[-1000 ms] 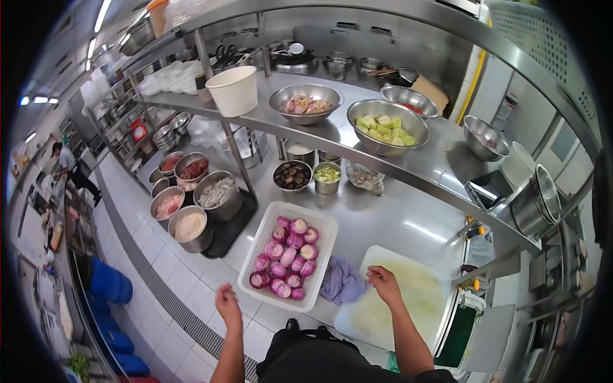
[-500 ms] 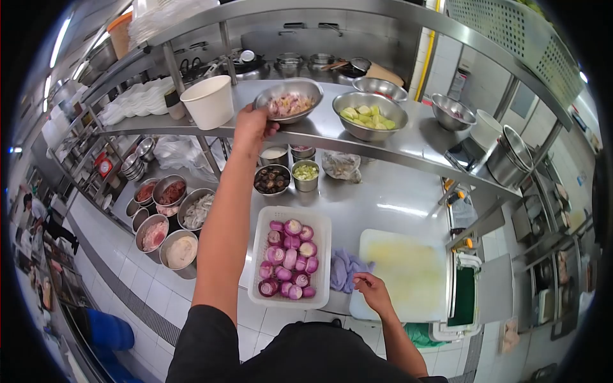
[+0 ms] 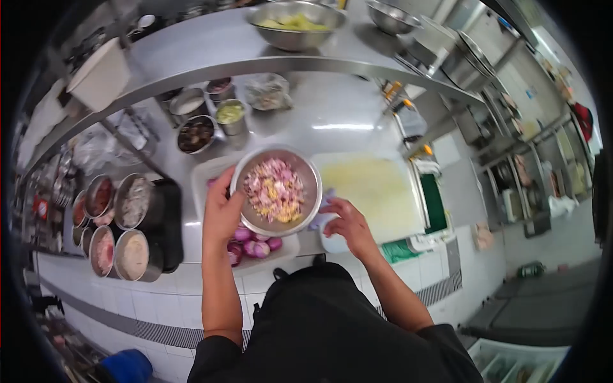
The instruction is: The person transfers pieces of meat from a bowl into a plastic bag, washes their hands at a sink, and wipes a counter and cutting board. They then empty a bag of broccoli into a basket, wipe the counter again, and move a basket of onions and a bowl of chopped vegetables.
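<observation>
My left hand [image 3: 223, 205] grips the left rim of a metal bowl [image 3: 310, 185], which is tilted a little towards me. Chopped pink and yellowish pieces [image 3: 274, 190], perhaps shallot or onion with garlic, lie inside it. The bowl hangs above a white basket [image 3: 290, 247] and covers most of it; peeled red onions [image 3: 257, 249] show below the rim. To the right of the bowl my right hand [image 3: 348, 226] is open with fingers apart, close to a purple cloth [image 3: 327, 197] and the near left corner of the cutting board [image 3: 370, 185].
A shelf [image 3: 211, 69] crosses above the worktop, holding a bowl of pale green pieces [image 3: 297, 37] and a white tub [image 3: 100, 78]. Small containers with dark mushrooms [image 3: 196, 134] and chopped greens [image 3: 230, 115] stand behind. Several pots of meat [image 3: 133, 254] are at left.
My left hand has brought the metal bowl down from the shelf to above the onion basket. My right hand has spread its fingers, and my view has tipped downward.
</observation>
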`<state>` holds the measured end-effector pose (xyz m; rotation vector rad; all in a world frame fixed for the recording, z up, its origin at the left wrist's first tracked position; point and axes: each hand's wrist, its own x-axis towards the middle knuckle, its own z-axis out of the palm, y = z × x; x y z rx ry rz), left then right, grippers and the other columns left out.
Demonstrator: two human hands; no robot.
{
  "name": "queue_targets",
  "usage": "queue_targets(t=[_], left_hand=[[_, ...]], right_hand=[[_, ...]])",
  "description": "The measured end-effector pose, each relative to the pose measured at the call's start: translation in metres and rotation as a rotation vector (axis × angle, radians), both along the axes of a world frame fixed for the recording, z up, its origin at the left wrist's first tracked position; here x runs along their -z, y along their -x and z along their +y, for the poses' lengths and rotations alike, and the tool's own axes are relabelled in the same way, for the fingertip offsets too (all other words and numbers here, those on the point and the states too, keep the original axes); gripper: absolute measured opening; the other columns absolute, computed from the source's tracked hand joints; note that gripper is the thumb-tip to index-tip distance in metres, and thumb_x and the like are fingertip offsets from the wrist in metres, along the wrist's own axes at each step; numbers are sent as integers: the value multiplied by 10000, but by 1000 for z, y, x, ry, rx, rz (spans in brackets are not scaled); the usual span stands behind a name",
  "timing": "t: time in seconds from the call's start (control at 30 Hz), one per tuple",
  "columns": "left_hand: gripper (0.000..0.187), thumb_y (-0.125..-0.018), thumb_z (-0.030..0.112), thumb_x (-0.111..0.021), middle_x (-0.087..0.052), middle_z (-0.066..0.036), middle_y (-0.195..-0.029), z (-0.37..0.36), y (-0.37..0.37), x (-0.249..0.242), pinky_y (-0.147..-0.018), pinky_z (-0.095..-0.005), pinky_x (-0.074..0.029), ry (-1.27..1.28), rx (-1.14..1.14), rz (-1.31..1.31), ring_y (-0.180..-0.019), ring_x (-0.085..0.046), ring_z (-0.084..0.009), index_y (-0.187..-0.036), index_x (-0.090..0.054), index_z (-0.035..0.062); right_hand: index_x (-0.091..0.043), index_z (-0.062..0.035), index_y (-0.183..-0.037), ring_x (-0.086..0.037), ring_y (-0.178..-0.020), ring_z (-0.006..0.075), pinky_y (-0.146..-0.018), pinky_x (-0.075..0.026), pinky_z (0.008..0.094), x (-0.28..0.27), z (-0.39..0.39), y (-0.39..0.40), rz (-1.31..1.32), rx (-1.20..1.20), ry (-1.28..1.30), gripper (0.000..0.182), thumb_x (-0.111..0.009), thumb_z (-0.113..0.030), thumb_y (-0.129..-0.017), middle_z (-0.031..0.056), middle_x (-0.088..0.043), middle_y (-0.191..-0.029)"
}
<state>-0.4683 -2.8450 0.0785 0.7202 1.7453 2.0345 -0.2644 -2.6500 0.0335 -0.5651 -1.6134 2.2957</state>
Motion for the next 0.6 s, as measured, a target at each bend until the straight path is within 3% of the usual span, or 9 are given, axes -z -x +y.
queue_targets(t=[0.1, 0.27, 0.33, 0.4, 0.43, 0.47, 0.5, 0.53, 0.6], left_hand=[[476, -788, -41, -466, -614, -84, -1161, 28, -31, 26, -949, -267, -414, 142, 134, 69, -1061, -563, -151, -1261, -526, -44], [446, -780, -34, -490, -636, -112, -1146, 103, -79, 48, -957, -282, -415, 221, 390, -17, -1063, -579, -167, -1219, -567, -38], [428, -796, -21, -512, -640, -115, -1152, 140, -100, 54, -967, -282, -409, 255, 470, 68, -1084, -574, -169, -1221, -572, -30], [438, -827, -15, -508, -619, -101, -1192, 179, -126, 41, -893, -286, -463, 225, 495, 153, -1004, -603, -159, -1262, -554, -1], [445, -842, -13, -503, -602, -92, -1218, 198, -137, 32, -835, -279, -482, 155, 493, -59, -952, -608, -146, -1284, -538, 14], [453, -857, -11, -498, -585, -83, -1244, 216, -147, 28, -777, -273, -501, 89, 483, -271, -899, -614, -133, -1307, -523, 30], [463, -867, -14, -479, -564, -75, -1261, 232, -149, 38, -687, -255, -503, 110, 484, -202, -820, -601, -109, -1325, -505, 50], [463, -867, -14, -479, -564, -75, -1261, 245, -151, 47, -687, -255, -503, 130, 485, -207, -820, -601, -109, -1325, -505, 50], [438, -870, -6, -480, -578, -78, -1231, 265, -158, 66, -709, -262, -504, 297, 403, -239, -825, -600, -112, -1303, -521, 38]], right_hand=[[-416, 32, -1307, -579, -659, 138, -624, -507, 281, 18, 27, -8, -110, -56, -31, 513, -425, -372, -992, 82, -606, -910], [-575, 43, -963, -527, -505, 124, -504, -436, 266, 15, 80, -66, -490, -292, -178, 354, -490, -291, -880, 51, -567, -658], [-590, 41, -922, -538, -500, 128, -494, -429, 265, 27, 109, -96, -611, -336, -267, 356, -498, -298, -860, 41, -555, -630], [-609, 36, -846, -556, -510, 129, -490, -432, 280, 58, 144, -136, -609, -50, -218, 326, -491, -267, -853, 34, -548, -582], [-615, 46, -796, -566, -506, 133, -490, -446, 297, 32, 165, -153, -536, 7, -203, 333, -491, -255, -865, 60, -562, -562], [-610, 45, -742, -567, -496, 141, -486, -454, 310, 49, 195, -180, -564, 191, -307, 322, -484, -224, -867, 84, -566, -542], [-604, 46, -739, -560, -519, 147, -513, -452, 290, 45, 235, -206, -565, 163, -351, 295, -497, -201, -858, 77, -586, -592], [-617, 41, -736, -574, -539, 162, -529, -460, 308, 55, 272, -231, -501, 244, -591, 318, -477, -211, -868, 76, -596, -592], [-627, -2, -953, -614, -557, 271, -540, -474, 366, 58, 344, -268, -636, 560, -567, 234, -481, -161, -863, 156, -643, -683]])
